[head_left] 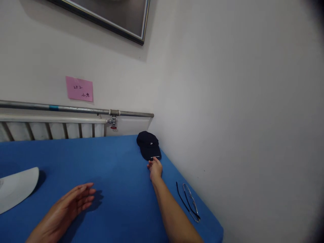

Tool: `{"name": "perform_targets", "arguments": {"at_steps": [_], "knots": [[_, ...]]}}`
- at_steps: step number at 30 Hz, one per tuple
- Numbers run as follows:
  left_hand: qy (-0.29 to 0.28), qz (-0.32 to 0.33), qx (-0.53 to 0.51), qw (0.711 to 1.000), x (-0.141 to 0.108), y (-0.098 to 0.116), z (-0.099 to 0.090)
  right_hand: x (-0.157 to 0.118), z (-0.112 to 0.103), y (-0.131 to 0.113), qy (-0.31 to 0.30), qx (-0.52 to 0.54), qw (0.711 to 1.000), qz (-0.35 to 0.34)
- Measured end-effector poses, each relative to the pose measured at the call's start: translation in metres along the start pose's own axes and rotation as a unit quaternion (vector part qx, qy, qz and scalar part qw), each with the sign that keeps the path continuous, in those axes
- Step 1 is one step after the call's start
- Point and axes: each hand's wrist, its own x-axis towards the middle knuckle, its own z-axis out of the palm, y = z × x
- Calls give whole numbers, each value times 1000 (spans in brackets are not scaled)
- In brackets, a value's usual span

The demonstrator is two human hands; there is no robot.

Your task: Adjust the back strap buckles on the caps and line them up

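A dark navy baseball cap [148, 143] with small white lettering lies at the far right corner of the blue-covered table. My right hand [155, 168] reaches to the front edge of its brim. One fingertip overlaps the brim, while the other fingers are slightly bent and apart; a firm grip on the cap does not show. My left hand [73, 204] hovers over the table at lower left, fingers loosely curved, holding nothing. Left of it is a pale, rounded, brim-like piece [19, 187], cut off by the picture's edge.
Eyeglasses [188, 202] with dark temples lie near the table's right edge, beside my right forearm. The blue table [113, 162] meets a white wall on the right. Behind it run a metal pipe [134, 114] with a red-handled valve and a radiator [55, 130]. A pink note [79, 88] hangs above.
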Motion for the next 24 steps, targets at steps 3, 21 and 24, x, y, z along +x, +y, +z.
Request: {"name": "perform_targets", "arguments": {"at_steps": [3, 21, 24], "knots": [[4, 2, -2, 1000, -3, 2, 2, -2, 1, -1, 4, -6, 1000, -5], [32, 113, 30, 993, 3, 0, 12, -78, 10, -8, -66, -253, 961, -89], [68, 143, 31, 987, 8, 2, 11, -95, 25, 6, -106, -306, 941, -103]]}}
